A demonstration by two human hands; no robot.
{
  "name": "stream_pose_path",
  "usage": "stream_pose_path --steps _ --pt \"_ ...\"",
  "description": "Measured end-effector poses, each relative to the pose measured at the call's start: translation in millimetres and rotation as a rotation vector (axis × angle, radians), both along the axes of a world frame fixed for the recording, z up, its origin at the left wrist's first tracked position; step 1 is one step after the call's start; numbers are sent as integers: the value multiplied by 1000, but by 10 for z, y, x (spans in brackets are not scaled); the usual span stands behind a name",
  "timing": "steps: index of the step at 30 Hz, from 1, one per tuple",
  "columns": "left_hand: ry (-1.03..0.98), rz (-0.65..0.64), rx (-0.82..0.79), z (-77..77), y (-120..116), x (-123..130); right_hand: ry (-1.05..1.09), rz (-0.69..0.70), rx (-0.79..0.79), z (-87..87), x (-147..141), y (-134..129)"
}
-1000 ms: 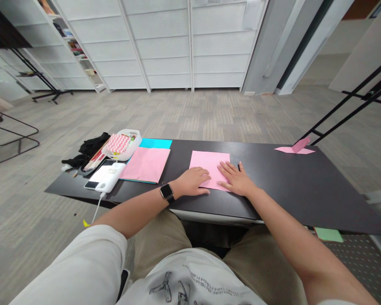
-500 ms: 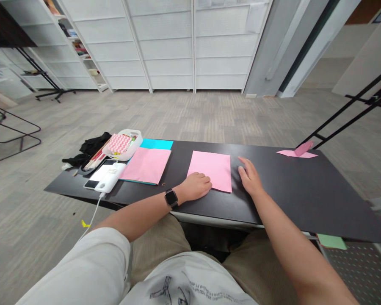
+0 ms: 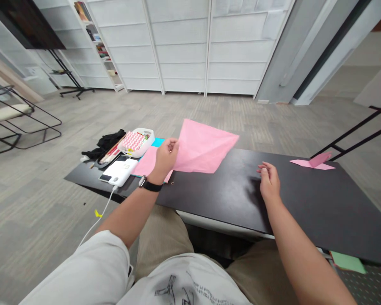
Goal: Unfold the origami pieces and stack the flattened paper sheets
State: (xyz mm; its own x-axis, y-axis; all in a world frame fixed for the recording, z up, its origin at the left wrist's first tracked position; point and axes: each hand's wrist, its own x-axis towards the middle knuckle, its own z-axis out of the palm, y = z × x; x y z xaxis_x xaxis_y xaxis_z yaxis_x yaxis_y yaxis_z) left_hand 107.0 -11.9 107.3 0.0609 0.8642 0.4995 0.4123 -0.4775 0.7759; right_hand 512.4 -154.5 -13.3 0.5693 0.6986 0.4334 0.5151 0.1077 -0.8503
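Observation:
A square sheet of pink paper (image 3: 206,146) hangs tilted above the dark table, pinched along its left edge by my left hand (image 3: 167,159). Beneath that hand lies a stack of pink paper (image 3: 146,160), partly covered, with a blue sheet (image 3: 159,142) showing at its far edge. My right hand (image 3: 269,181) hovers over the table to the right of the sheet, fingers loosely curled but apart, holding nothing. Further right a folded pink paper piece (image 3: 319,161) rests on the table with one part standing up.
On the table's left are a white basket (image 3: 148,137) with a pink-and-white zigzag item, a white power bank (image 3: 123,171) with a cable, a dark tray of pencils (image 3: 109,156) and black cloth (image 3: 109,140). Green paper (image 3: 347,261) shows below the table's right front edge.
My left hand has picked the pink sheet off the table and moved it up and left. My right hand is now lower and further right in view. The camera view has shifted slightly.

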Motion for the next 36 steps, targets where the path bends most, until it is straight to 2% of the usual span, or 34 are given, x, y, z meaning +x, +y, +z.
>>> stream_pose_path --steps 4,6,9,16,19,21,23,26,28,29,31,32,34,36 --pt "-335 172 -185 -144 104 -545 13 26 -14 1 -17 10" --pt "-481 244 -344 -249 33 -777 16 43 -20 0 -25 17" --pt "-615 285 -571 -395 -152 -1033 9 69 -35 -9 -34 26" --pt "-640 284 -791 -660 -468 -1310 -10 111 -61 -65 -6 40" --pt "-627 231 -871 -741 -574 -1379 -13 115 -65 -82 8 45" --pt "-524 218 -881 -775 -661 -1418 -14 114 -76 -89 13 50" --pt "-295 255 -784 -780 -734 -1443 -12 111 -80 -98 16 57" --pt "99 279 -409 -729 -722 -1417 -8 116 -78 -118 27 71" --pt "305 186 -167 -683 -597 -1345 -11 122 -79 -132 36 77" --pt "405 100 -94 -669 -507 -1294 -18 122 -81 -138 41 76" --pt "620 -93 -46 -672 -306 -1179 -38 116 -87 -143 47 67" --pt "726 -125 -58 -691 -211 -1121 -47 112 -92 -144 50 60" --pt "909 -122 -148 -755 -65 -1022 -57 108 -105 -143 53 44" --pt "1010 -80 -227 -832 17 -958 -64 104 -116 -140 55 31"
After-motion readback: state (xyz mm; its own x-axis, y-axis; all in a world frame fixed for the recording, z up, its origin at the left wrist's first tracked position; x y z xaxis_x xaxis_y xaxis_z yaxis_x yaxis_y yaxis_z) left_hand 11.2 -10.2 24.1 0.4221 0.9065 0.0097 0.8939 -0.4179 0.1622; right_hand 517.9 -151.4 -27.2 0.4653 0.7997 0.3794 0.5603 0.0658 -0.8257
